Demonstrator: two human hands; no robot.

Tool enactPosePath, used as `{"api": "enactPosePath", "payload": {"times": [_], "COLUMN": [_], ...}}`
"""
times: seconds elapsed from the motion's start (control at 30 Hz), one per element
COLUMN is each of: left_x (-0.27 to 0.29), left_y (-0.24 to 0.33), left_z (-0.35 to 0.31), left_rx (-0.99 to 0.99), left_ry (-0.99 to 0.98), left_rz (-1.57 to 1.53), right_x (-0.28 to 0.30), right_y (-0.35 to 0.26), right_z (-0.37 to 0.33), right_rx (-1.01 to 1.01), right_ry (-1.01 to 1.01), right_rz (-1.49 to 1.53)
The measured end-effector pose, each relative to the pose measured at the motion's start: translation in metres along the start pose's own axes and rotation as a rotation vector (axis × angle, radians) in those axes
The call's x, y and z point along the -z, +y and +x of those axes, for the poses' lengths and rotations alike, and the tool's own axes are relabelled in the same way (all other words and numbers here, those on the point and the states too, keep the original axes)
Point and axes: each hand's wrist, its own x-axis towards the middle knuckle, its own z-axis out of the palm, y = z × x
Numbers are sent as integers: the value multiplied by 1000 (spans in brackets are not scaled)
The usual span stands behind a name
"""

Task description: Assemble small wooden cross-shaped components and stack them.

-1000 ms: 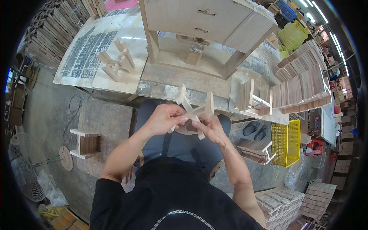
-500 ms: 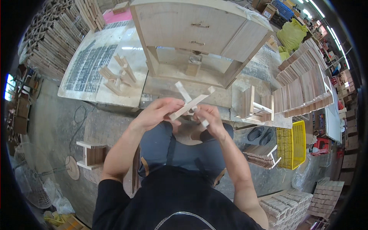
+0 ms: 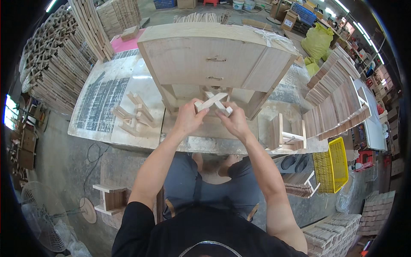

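Observation:
Two pale wooden strips crossed into an X-shaped frame (image 3: pixel 212 101) are held above the near part of the workbench (image 3: pixel 195 143). My left hand (image 3: pixel 189 116) is closed around the frame's near left end. On the near right end, the fingers of my right hand (image 3: pixel 234 121) grip the other strip. Just beyond the frame stands a pale wooden cabinet (image 3: pixel 180 58) with two small handles and an open lower part. The X's far ends reach in front of that opening, and I cannot tell whether they touch anything.
Small wooden pieces (image 3: pixel 136 115) stand on the bench at the left. Toward the right are a wooden frame with slats (image 3: pixel 281 132) and long rows of thin boards (image 3: pixel 334 103). A yellow basket (image 3: pixel 338 165) sits on the floor to the right, a fan (image 3: pixel 40 214) at the lower left.
Both hands have carried the X-shaped frame forward, away from my lap and over the bench toward the cabinet. The frame has turned in my hands. The view has tilted up somewhat.

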Motion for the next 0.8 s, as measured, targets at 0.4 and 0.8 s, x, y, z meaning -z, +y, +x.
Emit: {"api": "enactPosePath", "payload": {"times": [0.4,0.8], "left_x": [-3,-5], "left_y": [-20,-33], "left_z": [47,55], "left_rx": [-11,-49], "left_ry": [-54,1], "left_rz": [21,174], "right_x": [19,17], "right_y": [-18,-22], "right_z": [29,28], "right_rx": [-52,-47], "right_ry": [2,-7], "right_rz": [-479,-546]}}
